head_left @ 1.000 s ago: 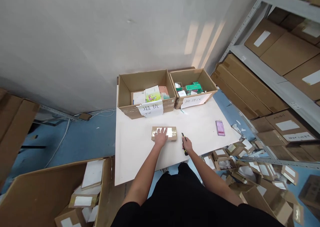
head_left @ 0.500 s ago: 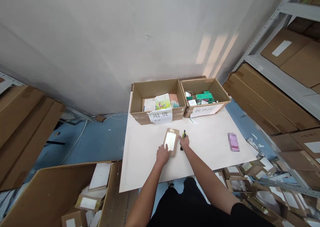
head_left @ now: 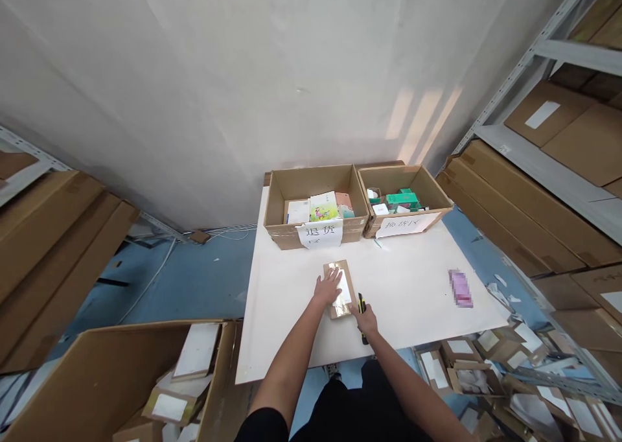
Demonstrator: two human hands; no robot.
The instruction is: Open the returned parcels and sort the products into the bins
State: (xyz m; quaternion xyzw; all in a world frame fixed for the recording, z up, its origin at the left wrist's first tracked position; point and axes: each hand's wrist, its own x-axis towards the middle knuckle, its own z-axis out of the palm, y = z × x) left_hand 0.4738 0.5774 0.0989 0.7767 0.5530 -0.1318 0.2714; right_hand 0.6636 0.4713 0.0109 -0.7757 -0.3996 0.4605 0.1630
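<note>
Left hand (head_left: 328,288), fingers spread, rests atop an oblong brown cardboard box (head_left: 345,296) pointing lengthwise forward; right hand (head_left: 368,320) clasps a black-and-yellow cutter (head_left: 361,302) at the box's near-right corner.

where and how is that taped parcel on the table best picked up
Probably from above, across both long sides at mid-length: the parcel lies flat and is narrower across than along. The left hand lies over its left long side; the right long side shows uncovered beyond the right hand, which holds the cutter.
</note>
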